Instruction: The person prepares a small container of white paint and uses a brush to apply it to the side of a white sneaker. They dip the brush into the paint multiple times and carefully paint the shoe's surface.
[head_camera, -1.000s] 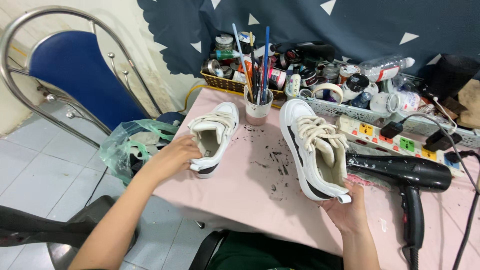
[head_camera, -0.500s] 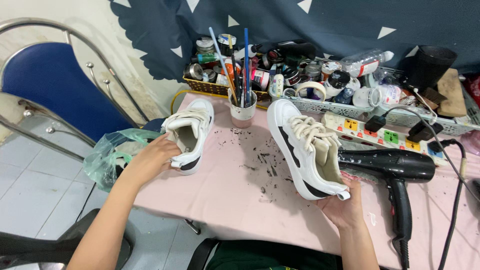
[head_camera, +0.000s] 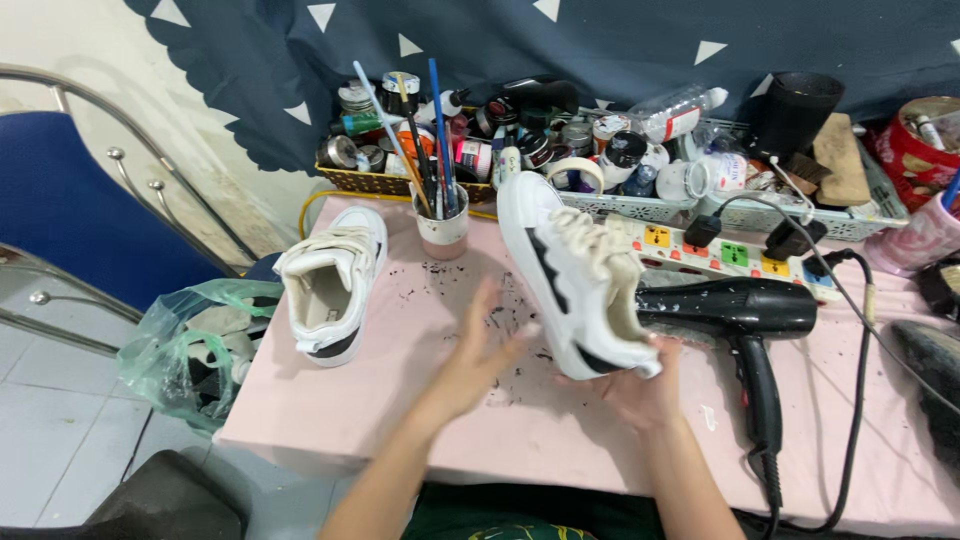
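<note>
Hairdryer and power strip just beside the held sneaker.

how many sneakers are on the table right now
2. One sneaker sits near the table's left edge, untouched. The other sneaker is tilted at the centre, its heel held by the right hand. None seem hidden.

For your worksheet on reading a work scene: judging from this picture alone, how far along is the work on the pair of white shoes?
Done: one white shoe stands alone at the pink table's left edge, no hand on it.
In hand: the right hand holds up the heel of the other white shoe; the left hand hovers open beside it.
Left: dark flecks litter the table, and the hair dryer lies unused.
</note>
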